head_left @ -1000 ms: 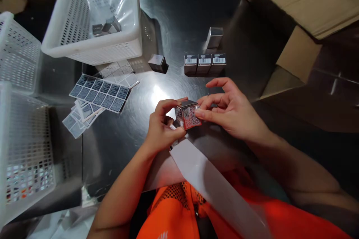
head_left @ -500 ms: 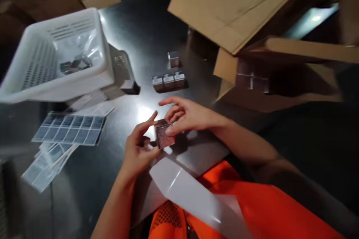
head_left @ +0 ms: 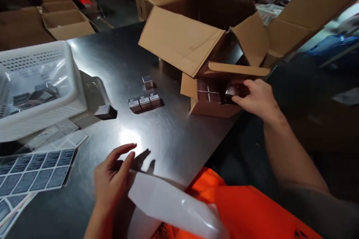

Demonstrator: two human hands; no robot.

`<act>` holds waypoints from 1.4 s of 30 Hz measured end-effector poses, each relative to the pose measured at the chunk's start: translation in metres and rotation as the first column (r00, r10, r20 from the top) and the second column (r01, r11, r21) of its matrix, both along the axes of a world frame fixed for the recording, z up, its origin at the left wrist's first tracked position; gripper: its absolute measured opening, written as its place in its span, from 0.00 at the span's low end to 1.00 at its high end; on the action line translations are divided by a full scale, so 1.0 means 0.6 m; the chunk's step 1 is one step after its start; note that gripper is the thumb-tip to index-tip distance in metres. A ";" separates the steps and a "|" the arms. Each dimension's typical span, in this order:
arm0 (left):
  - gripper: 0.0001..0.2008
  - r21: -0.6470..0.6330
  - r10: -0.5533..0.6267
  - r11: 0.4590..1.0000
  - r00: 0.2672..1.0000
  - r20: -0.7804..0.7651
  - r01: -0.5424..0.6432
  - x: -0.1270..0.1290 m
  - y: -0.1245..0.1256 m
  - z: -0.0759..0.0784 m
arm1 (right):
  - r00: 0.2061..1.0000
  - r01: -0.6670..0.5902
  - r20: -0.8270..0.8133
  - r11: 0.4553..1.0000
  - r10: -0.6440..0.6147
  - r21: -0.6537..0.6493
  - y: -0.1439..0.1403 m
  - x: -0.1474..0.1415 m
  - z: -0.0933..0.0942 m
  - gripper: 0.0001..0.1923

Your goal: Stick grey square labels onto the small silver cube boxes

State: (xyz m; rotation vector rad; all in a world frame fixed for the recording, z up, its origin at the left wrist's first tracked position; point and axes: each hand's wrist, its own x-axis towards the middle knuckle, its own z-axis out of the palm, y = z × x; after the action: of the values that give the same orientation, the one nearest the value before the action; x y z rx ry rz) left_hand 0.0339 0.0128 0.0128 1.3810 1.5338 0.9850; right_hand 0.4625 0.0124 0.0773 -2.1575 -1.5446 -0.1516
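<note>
My right hand [head_left: 259,99] is at the mouth of a small open carton [head_left: 215,109] on the right, its fingers closed on a small dark box [head_left: 237,91]. More small dark boxes [head_left: 209,91] sit packed inside that carton. Over the metal table, my left hand [head_left: 114,175] is empty, with thumb and fingers apart. Just below it lies a white glossy sheet [head_left: 168,198] across the lap. Three small boxes with labels [head_left: 144,101] stand in a row beyond the left hand, with a single one [head_left: 147,82] behind them.
A white plastic basket [head_left: 75,93] holding several small boxes stands at left. Another small box [head_left: 106,112] lies beside it. Sticker sheets [head_left: 36,171] are at the lower left. A large open cardboard box [head_left: 179,41] stands behind the small carton on the metal table [head_left: 174,142].
My right hand has moved right, away from the left hand, to the small carton with a small box. The left hand has let go of the box. The view has tilted up and swung right.
</note>
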 end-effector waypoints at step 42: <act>0.21 0.040 -0.093 0.995 0.792 0.603 0.087 -0.047 0.049 0.003 | 0.473 -0.710 -0.629 0.690 0.617 0.143 0.076 -0.462 -0.055 0.10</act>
State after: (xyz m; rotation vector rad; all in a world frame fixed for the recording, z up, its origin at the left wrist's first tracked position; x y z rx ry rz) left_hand 0.0057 0.0420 0.0148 0.9874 0.9674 1.2262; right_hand 0.1851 0.0581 0.0443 -1.2634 -1.8330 0.9001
